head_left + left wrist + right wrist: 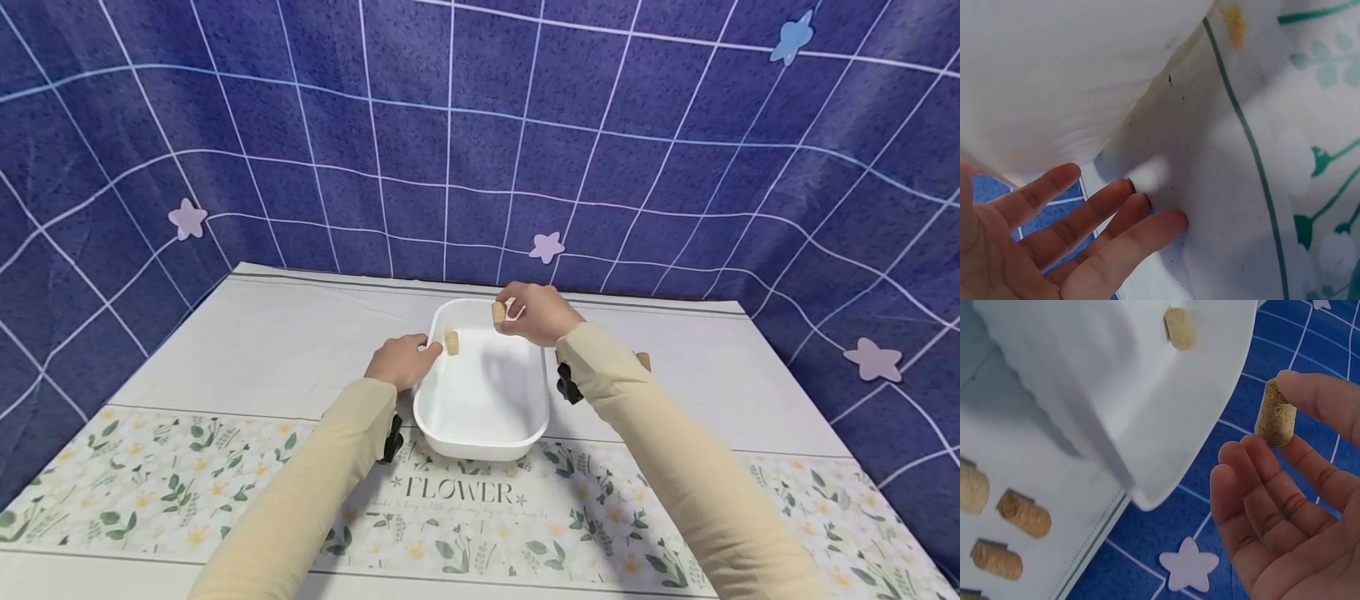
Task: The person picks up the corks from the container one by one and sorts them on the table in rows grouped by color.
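Observation:
My right hand (542,315) pinches a cork (1275,414) between thumb and forefinger, above the far right part of a white plastic basin (480,450). The other fingers of that hand curve loosely below the cork in the right wrist view. A second cork (452,342) lies inside the basin by its left wall. My left hand (401,362) holds the basin's left rim, its thumb over the edge and its fingers (1054,187) spread along the outside.
Several more corks (1024,513) lie on the table to the right of the basin, partly hidden by the right forearm in the head view. A flower-printed cloth (187,483) covers the table. Behind hangs a blue gridded curtain (405,183) with star shapes.

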### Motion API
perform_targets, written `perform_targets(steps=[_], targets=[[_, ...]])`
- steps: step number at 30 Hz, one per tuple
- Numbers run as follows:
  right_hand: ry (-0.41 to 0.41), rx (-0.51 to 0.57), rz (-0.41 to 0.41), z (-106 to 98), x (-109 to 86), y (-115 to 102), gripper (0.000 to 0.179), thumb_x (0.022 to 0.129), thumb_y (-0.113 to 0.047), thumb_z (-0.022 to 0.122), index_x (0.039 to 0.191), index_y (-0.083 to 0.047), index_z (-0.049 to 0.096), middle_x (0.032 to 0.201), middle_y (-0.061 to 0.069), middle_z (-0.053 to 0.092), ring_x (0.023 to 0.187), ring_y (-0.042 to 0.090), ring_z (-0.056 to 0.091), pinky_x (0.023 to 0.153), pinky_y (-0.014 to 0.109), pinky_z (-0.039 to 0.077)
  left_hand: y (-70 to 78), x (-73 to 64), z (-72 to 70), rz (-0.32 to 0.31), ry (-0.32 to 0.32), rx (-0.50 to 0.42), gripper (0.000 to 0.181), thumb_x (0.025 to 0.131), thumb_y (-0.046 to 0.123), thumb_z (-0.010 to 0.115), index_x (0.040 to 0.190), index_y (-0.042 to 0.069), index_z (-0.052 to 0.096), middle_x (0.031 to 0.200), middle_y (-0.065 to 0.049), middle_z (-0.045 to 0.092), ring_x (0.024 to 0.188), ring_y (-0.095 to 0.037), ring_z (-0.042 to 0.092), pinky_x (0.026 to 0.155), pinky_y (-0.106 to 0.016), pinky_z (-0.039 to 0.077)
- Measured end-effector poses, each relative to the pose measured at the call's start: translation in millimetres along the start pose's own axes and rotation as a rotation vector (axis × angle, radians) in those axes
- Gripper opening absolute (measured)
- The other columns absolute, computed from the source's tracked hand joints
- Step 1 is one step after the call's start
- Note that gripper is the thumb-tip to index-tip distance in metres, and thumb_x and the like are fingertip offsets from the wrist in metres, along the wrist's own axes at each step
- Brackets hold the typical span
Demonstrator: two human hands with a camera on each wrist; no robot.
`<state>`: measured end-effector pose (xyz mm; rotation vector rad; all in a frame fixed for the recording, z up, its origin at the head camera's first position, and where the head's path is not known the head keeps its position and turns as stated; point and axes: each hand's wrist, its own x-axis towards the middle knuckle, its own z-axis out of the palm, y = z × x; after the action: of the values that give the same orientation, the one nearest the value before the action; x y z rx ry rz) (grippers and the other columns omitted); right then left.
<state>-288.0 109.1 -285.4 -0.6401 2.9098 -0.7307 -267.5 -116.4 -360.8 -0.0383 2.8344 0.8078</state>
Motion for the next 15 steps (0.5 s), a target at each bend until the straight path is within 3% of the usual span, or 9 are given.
perform_targets(steps=[15], targets=[[0.009,0.004,0.037,-23,-23.3,35,0.047,0.095,-0.015,0.072,0.138,-0.002,0.057,0.116,0.018,0.067,0.105,0.031,0.067,0.087,0.042,0.055,0.7,-1.4,-0.8,0.013,0.008,0.008,0.06,0.107,0.04,0.035,0.153,0.002,0.043,0.148,-0.023,0.052,0.129,-0.042,0.055,0.108,-0.052,0.043]])
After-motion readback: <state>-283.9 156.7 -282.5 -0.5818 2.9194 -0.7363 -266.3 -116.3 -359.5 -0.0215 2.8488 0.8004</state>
